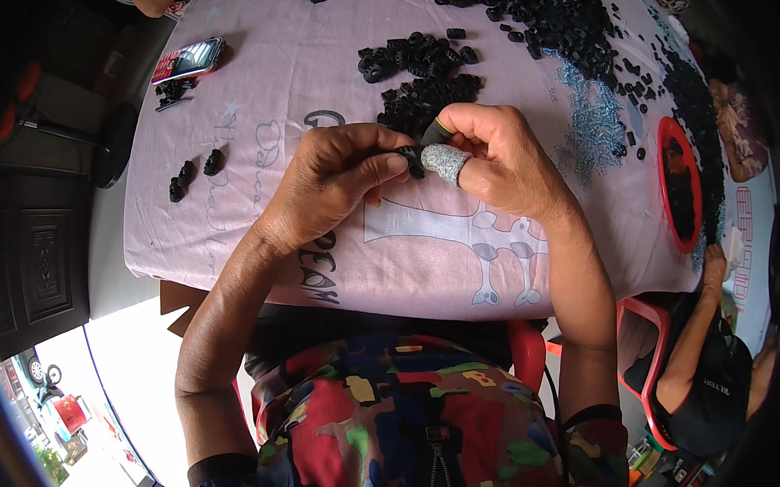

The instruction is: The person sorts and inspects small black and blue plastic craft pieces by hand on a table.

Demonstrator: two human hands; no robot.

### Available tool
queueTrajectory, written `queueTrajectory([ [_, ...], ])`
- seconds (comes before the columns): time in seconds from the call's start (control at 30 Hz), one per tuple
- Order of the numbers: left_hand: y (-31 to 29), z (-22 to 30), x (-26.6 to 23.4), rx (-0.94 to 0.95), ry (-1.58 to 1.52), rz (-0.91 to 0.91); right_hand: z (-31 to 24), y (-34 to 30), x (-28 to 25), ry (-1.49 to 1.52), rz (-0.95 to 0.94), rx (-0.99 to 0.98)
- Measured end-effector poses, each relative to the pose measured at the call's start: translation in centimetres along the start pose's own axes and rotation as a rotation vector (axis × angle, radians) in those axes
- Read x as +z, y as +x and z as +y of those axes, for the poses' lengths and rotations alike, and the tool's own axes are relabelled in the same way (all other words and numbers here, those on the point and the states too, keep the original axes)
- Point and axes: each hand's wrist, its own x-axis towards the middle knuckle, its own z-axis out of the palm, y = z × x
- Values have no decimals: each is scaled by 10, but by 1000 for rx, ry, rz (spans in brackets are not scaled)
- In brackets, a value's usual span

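Between my two hands, over the near half of the pink cloth, is a small black ridged plastic piece [413,162]. My left hand [336,177] pinches it between thumb and fingertips. From the other side my right hand [500,161] meets it, its fingers curled in and pressed together; a grey knitted finger cover [445,163] and a dark one [436,132] wrap its thumb and forefinger. Just beyond my hands lies a heap of similar black pieces [425,94]. A few loose black pieces [213,162] rest off to the left of my left hand.
The pink printed cloth [235,247] covers the table. A phone [190,60] lies at the left. Far right hold a large black pile [544,17], blue beads [588,113] and a red basin [680,185]. Other people sit at the right and far left edges.
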Motion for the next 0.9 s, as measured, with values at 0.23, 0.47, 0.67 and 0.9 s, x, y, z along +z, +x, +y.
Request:
queueTrajectory([
  [0.23,0,0,0,-6,29,-10,-2,-2,1,-81,30,-32],
  [0.47,0,-3,1,3,-5,29,0,-2,-1,-106,44,-71],
  [0.67,0,-6,-1,-12,-3,10,-1,-2,-1,-61,56,-61],
  [0.9,0,-6,0,28,24,-2,-1,-3,1,-70,22,-47],
])
